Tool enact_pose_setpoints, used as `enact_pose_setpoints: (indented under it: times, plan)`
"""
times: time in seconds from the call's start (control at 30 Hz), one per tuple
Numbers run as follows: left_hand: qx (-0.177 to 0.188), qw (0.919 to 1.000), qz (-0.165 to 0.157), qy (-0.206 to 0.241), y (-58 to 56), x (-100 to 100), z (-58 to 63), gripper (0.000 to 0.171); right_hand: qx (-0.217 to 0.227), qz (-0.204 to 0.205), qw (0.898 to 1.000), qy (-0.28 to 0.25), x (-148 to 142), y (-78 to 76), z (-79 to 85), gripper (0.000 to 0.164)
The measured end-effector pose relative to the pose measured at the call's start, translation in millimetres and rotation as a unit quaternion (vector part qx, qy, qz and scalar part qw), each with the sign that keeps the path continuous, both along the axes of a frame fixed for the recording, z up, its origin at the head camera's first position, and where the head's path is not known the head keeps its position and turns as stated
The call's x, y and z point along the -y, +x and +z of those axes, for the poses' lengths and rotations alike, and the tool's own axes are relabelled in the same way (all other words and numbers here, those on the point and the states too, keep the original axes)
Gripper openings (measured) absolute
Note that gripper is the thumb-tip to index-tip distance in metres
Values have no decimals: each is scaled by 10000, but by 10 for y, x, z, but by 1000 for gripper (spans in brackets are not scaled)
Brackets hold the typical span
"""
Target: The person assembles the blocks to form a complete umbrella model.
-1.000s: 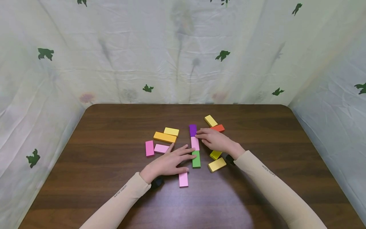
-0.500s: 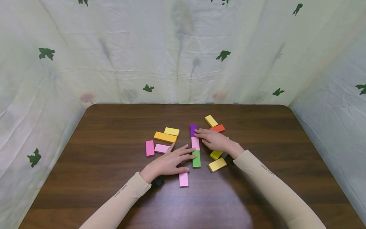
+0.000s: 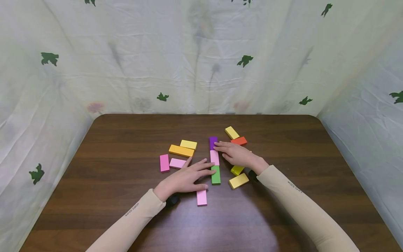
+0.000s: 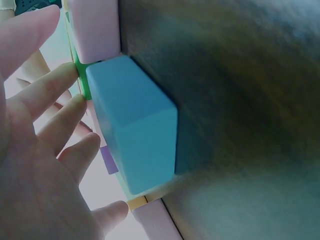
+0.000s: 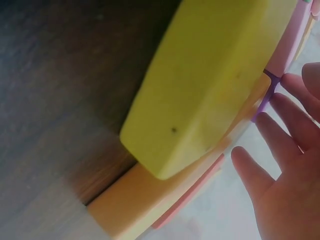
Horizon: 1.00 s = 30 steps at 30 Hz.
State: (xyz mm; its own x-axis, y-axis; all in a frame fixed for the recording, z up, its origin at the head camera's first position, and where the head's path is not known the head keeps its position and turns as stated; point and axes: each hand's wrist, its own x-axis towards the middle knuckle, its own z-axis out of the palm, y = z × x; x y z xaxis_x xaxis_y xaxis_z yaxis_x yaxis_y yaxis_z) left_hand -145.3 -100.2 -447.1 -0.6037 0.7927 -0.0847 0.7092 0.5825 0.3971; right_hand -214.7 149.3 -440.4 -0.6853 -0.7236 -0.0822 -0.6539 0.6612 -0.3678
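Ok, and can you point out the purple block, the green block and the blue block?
Purple block (image 3: 212,142), head view, uncovered part of its top face.
Green block (image 3: 217,177), head view, near half of its top face.
Blue block (image 4: 142,142), left wrist view, lower of its visible faces.

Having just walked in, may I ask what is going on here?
On a dark brown, wood-grained table, a person's left hand touches a green rectangular block and the right hand a purple rectangular block. These line up end to end with a light pink rectangular block between. Other coloured blocks lie loose on both sides.
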Motion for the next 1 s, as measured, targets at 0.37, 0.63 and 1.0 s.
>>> enact_pose_setpoints:
  times: [0.37, 0.63, 1.0]
  plan:
    - [79, 10000, 37, 35, 3, -1, 6, 56, -123, 11, 9999, -40, 22, 4, -21, 44]
    - [67, 10000, 55, 31, 5, 3, 3, 56, -145, -23, 9999, -1, 24, 9, -13, 44]
    - [-29, 9999, -59, 86, -1, 11, -9, 55, -230, 70, 9997, -38, 3, 18, -26, 42]
